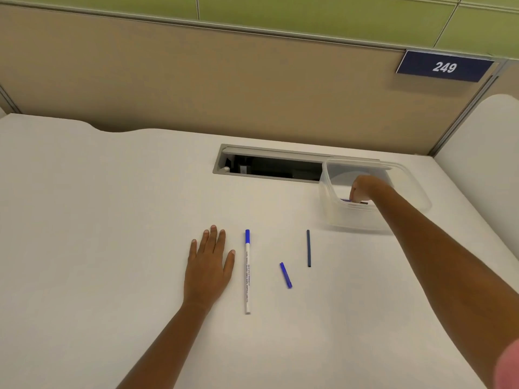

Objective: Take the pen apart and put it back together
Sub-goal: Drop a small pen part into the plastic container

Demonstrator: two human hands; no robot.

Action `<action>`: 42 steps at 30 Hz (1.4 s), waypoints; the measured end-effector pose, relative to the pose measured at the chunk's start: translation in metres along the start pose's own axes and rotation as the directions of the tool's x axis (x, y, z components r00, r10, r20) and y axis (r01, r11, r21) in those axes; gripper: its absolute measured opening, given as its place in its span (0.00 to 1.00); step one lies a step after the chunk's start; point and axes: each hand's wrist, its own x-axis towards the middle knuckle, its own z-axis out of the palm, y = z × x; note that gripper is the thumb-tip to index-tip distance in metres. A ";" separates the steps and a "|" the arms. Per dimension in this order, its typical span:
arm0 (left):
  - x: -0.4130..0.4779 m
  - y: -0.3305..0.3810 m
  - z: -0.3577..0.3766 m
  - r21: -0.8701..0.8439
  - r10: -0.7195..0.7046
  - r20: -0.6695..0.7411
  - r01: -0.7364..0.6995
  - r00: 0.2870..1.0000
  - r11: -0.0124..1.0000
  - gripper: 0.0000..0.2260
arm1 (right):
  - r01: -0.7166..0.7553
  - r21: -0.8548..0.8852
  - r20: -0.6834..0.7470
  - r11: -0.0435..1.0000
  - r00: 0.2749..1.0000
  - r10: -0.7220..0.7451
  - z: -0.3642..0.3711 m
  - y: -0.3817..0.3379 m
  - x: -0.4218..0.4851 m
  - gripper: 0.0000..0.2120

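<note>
Left hand (pixel 209 259): lay flat on the white desk (pixel 112 220), palm down, fingers spread and straight, gripping nothing. It rested just beside the pen barrel (pixel 247 273) without touching it.

Right hand (pixel 362 189): reached into the clear plastic container (pixel 337 214) at the far right of the desk, fingers curled down toward small dark and purple pieces (pixel 354 201) on its floor. Whether the fingers had closed on anything could not be told; the hand's own back hid the tips.

Pen, in parts, all on the desk between the two arms:
- Pen barrel: white with printed text, blue end pointing away from the person, lying lengthwise.
- Blue cap (pixel 286 275): short, tilted, apart from the barrel on its right.
- Dark refill tube (pixel 308 248): thin, straight, lying parallel to the barrel, farther right and nearer the container.

Step in hand, as judged: disassembly appeared complete, with the right hand either dropping off or fetching a small piece in the container. To do it well, the piece would want a fingertip pinch rather than a scoop, since the container is light and might slide. The idle left hand could steady the barrel so it does not roll when reassembly starts.

Surroundings: open cable hatch (pixel 269 167) behind the container; beige partition (pixel 196 80); number plate reading 249 (pixel 444 67).
</note>
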 end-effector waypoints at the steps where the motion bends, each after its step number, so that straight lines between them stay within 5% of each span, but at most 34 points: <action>1: 0.000 0.000 0.000 0.003 -0.004 0.001 0.004 1.000 1.000 0.30 | -0.005 -0.016 0.012 1.000 1.000 0.005 0.002 0.000 0.004 0.14; 4: 0.000 -0.002 0.003 -0.016 -0.023 0.012 0.024 1.000 1.000 0.22 | -0.013 -0.025 0.022 1.000 1.000 0.013 0.008 -0.001 0.012 0.15; 13: 0.001 -0.006 0.008 -0.023 -0.008 0.008 0.009 1.000 1.000 0.22 | 0.009 0.176 -0.136 0.984 0.991 0.015 -0.006 -0.002 0.000 0.16; 19: 0.001 -0.007 0.009 0.001 -0.005 0.021 0.005 1.000 1.000 0.23 | 0.239 0.404 -0.602 0.883 0.797 0.059 -0.033 -0.018 -0.066 0.10; 24: -0.002 -0.007 0.006 -0.027 0.003 0.014 -0.003 1.000 1.000 0.22 | 0.499 0.461 -0.746 0.734 0.666 0.015 -0.013 -0.052 -0.125 0.07; 32: -0.016 -0.010 0.003 -0.006 0.026 0.046 -0.026 0.999 1.000 0.22 | 0.497 0.693 -0.601 0.522 0.798 0.038 0.094 -0.126 -0.193 0.04; 42: -0.037 -0.009 -0.004 -0.023 0.035 0.078 -0.034 0.996 0.999 0.22 | 0.338 0.655 -0.426 0.676 0.904 -0.038 0.155 -0.161 -0.225 0.17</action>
